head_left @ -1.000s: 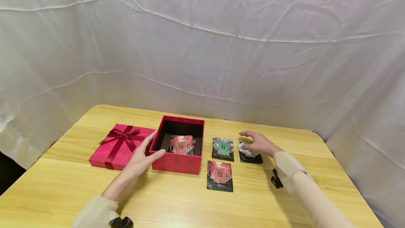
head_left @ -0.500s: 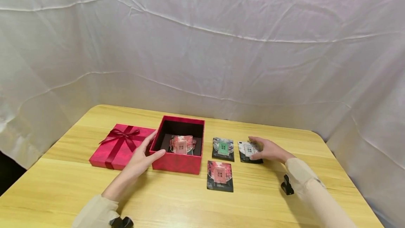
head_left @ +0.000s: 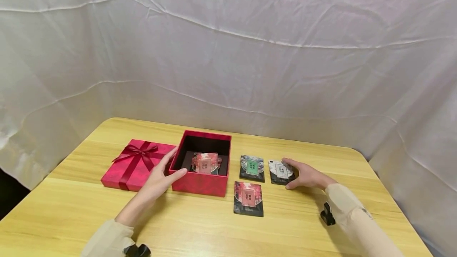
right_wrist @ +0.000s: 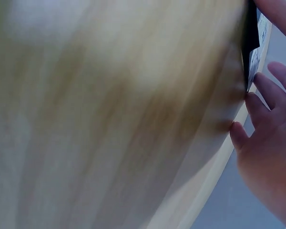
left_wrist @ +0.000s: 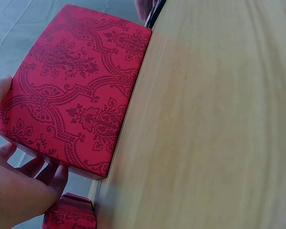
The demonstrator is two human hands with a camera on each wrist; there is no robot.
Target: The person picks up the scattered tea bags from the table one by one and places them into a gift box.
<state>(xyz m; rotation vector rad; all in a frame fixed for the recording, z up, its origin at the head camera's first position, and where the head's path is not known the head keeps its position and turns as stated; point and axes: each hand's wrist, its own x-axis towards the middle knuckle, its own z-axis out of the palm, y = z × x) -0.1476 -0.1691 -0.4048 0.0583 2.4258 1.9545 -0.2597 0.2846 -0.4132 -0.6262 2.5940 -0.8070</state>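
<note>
My left hand (head_left: 160, 175) grips the near left corner of the open red gift box (head_left: 199, 184), thumb over the front rim and fingers along the left side. The left wrist view shows its patterned wall (left_wrist: 76, 90) close up. Inside lie several tea packets (head_left: 205, 163), the top one red. My right hand (head_left: 308, 175) is at the right edge of a white-and-black tea packet (head_left: 281, 171) lying flat, thumb and fingers spread about its right corners. In the right wrist view the fingertips (right_wrist: 250, 98) meet the table beside the dark packet edge (right_wrist: 250, 43).
A green-labelled tea packet (head_left: 252, 167) lies between the box and the white one. Nearer me is a red tea packet (head_left: 248, 198). The box lid (head_left: 139, 165), with a ribbon bow, lies left of the box on the wooden table (head_left: 200, 229). A pale curtain (head_left: 228, 70) hangs behind.
My right hand has moved rightward and slightly nearer, from over the white-and-black tea packet to its right edge, uncovering the label. The left hand and the box have stayed put.
</note>
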